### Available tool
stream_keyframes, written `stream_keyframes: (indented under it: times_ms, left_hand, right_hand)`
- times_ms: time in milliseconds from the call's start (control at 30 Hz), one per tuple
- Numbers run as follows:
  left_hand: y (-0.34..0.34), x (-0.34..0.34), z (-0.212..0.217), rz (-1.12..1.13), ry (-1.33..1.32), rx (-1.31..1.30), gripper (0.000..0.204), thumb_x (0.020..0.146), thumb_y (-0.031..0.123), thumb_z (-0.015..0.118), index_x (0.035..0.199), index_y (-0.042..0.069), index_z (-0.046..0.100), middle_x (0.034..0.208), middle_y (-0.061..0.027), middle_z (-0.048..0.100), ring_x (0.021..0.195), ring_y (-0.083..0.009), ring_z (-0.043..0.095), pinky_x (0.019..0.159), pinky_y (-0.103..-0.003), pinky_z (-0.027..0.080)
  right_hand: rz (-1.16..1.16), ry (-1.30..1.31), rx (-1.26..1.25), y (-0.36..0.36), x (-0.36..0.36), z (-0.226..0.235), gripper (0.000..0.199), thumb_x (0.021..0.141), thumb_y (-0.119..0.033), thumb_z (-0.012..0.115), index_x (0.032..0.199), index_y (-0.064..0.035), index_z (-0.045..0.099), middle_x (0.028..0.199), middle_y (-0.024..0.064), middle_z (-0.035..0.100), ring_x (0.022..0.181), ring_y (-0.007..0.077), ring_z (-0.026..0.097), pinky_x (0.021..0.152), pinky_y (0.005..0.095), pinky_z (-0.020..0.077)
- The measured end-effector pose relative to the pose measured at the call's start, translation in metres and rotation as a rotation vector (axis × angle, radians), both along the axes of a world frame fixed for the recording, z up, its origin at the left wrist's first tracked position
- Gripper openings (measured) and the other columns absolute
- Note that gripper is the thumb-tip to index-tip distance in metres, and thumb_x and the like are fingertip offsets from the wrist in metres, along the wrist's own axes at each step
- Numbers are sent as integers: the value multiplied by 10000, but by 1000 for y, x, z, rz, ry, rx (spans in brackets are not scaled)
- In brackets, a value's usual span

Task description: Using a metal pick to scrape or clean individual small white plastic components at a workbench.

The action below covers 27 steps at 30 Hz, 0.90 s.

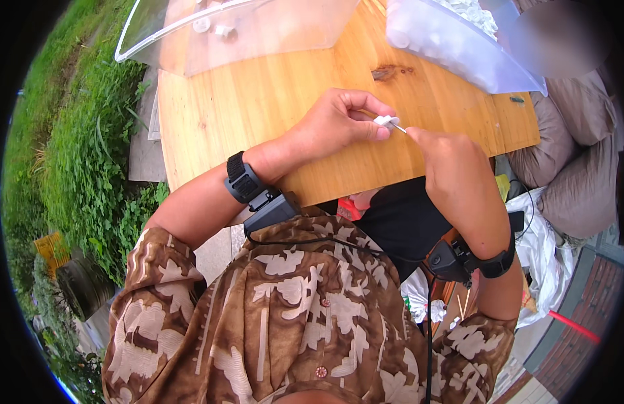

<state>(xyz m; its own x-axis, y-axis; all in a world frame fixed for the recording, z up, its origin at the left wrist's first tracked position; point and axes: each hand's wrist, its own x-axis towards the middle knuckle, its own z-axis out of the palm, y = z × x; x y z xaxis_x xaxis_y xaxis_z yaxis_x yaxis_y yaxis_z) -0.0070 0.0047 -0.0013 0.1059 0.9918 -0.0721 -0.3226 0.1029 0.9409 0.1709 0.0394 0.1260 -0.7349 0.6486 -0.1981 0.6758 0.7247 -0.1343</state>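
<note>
Over the wooden table (258,94), my left hand (329,124) pinches a small white plastic piece (386,120) between thumb and fingers. My right hand (455,158) is closed round a thin metal tool (399,128), whose handle is hidden inside the fist. The tool's tip meets the near right side of the white piece, though whether it goes into the piece I cannot tell. Both hands are just above the tabletop, close together.
A clear plastic bin (278,52) with a few white round pieces stands at the far left of the table. At the far right, another translucent bin (447,59) holds many white pieces. Grey-brown stuffed sacks (581,161) lie beyond the right edge; grass grows at left.
</note>
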Motion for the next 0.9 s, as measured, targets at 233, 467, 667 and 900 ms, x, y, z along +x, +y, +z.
stream_keyframes:
  times_ms: [233,467,667,900]
  left_hand:
    - [1,0,3,17,-133,-2,267,830,65,725,1071,-7,635,988,-65,695,902,-96,650,805,-228,520]
    - [2,1,2,-9,-139,10,279,826,38,714,1087,3,621,1029,-56,682,948,-108,644,872,-243,514]
    - [3,1,2,-10,-88,2,275,827,32,713,1085,7,624,1014,-49,683,925,-96,643,855,-236,517]
    - [6,3,-2,-3,-79,18,273,829,24,708,1086,1,623,1013,-57,687,920,-100,648,854,-236,519]
  right_hand:
    - [-4,259,-69,7,18,7,274,855,-1,509,1094,21,641,740,215,608,664,361,589,626,405,453]
    - [21,306,-8,3,18,2,264,845,15,519,1078,12,644,775,222,612,681,360,595,636,401,455]
    - [27,277,4,6,14,0,250,846,13,521,1062,11,648,854,237,631,768,398,607,679,434,464]
    - [16,243,20,7,12,-3,269,822,0,493,1029,5,665,845,214,641,791,391,611,708,476,475]
